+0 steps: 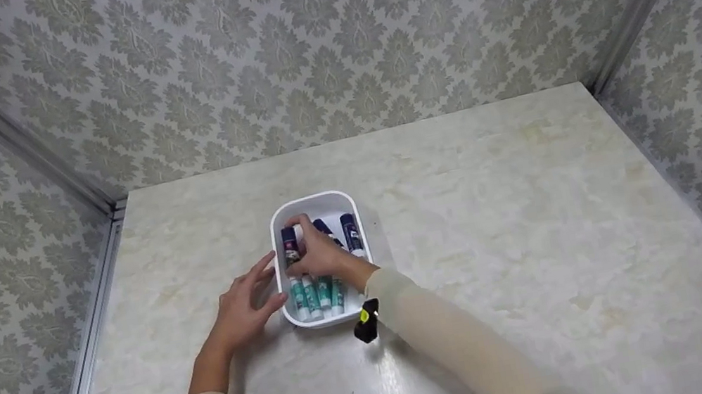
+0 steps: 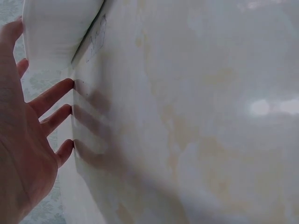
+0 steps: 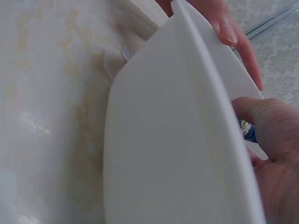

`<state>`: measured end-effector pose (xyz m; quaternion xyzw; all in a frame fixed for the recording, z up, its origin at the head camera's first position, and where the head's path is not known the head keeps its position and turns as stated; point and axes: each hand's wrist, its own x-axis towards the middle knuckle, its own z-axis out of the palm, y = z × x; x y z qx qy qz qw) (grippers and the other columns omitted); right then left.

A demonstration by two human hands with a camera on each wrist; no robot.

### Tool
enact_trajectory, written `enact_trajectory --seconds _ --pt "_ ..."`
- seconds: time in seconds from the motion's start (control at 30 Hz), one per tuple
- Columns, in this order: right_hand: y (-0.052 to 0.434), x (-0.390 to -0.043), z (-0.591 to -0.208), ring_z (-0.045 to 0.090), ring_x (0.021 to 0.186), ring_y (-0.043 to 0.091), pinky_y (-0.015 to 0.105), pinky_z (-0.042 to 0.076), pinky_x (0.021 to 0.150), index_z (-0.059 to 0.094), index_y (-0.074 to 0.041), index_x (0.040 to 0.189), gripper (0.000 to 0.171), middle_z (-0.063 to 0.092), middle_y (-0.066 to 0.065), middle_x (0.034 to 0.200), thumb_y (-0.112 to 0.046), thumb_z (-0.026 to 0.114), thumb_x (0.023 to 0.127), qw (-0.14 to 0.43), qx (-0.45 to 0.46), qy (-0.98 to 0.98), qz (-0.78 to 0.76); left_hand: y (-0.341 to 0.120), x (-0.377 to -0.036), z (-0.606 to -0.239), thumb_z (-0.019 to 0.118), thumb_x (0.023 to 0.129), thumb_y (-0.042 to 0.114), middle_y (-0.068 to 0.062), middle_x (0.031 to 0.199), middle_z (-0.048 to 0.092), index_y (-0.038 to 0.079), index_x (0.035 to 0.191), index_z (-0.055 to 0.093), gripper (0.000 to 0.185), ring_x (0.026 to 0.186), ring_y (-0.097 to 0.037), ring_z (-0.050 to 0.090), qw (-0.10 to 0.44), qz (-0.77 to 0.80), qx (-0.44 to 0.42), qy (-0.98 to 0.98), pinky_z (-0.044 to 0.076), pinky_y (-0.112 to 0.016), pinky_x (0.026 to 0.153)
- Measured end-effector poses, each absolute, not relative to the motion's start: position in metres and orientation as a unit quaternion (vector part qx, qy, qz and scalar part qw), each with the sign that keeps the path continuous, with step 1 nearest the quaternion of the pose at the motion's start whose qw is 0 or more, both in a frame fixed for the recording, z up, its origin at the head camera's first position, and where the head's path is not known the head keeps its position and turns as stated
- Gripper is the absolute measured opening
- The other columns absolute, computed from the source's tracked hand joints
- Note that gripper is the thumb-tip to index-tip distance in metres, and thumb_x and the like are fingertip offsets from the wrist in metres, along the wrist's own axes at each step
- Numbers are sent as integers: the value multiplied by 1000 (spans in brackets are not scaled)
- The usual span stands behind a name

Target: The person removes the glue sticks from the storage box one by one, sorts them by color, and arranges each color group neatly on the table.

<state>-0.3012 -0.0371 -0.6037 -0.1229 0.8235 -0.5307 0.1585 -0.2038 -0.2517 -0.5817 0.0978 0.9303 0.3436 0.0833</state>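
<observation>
A white plastic box [image 1: 291, 307] holds several slim glue sticks. A dark blue glue stick [image 1: 288, 236] with a red mark lies along its left wall. My right hand [image 1: 325, 255] reaches into the box and pinches this stick lengthwise, index finger at the far end and thumb at the near end. My left hand [image 1: 245, 311] rests at the box's left side, fingers spread and fairly straight, thumb at the rim. In the left wrist view, the left hand [image 2: 37, 126] is beside the box wall [image 2: 56, 37]. The wall hides most of the box's inside in the right wrist view.
Green glue sticks [image 1: 312, 296] lie side by side in the near part of the box, with another dark blue stick [image 1: 350, 229] along its right wall. The box stands on a marbled table [image 1: 507, 235]. Patterned walls [image 1: 324, 37] enclose the table at the back and sides.
</observation>
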Motion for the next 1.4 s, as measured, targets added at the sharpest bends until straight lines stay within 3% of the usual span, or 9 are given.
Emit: enact_trajectory --seconds 0.37,0.7,0.87,1.1,1.3,1.4 --pt "-26 -282 -561 71 82 17 27 56 72 41 -17 155 85 77 13 100 0 89 88 162 -134 814 -542 -249 -206 -578 69 106 60 -10 174 56 40 179 29 86 167 -44 39 98 338 97 931 23 -78 131" --pt "-18 -280 -540 63 88 15 24 49 76 38 -16 161 88 69 9 102 0 89 91 153 -140 823 -529 -249 -207 -577 68 106 62 -10 175 56 41 179 30 85 166 -44 39 105 341 97 929 22 -78 131" --pt "-8 -280 -529 65 88 17 26 51 76 36 -17 165 91 72 16 115 -3 88 92 163 -146 823 -524 -249 -206 -578 69 105 63 -9 175 55 42 178 31 85 167 -44 39 106 342 89 929 21 -79 131" --pt "13 -287 -518 61 89 15 29 49 78 36 -21 164 89 69 7 107 -7 88 94 161 -155 824 -521 -250 -207 -579 67 106 63 -11 174 56 40 179 31 85 166 -45 40 107 341 92 929 20 -81 130" --pt "29 -288 -507 66 84 15 26 54 72 34 -18 169 91 68 11 112 -3 86 95 181 -146 807 -543 -252 -206 -580 69 105 62 -11 174 56 39 179 31 86 166 -44 40 106 342 93 929 22 -79 130" --pt "37 -288 -503 69 85 15 25 56 75 34 -18 169 91 68 12 115 -3 85 95 180 -144 806 -545 -252 -205 -580 70 105 60 -11 174 56 39 179 31 86 166 -44 40 105 341 91 930 23 -78 130"
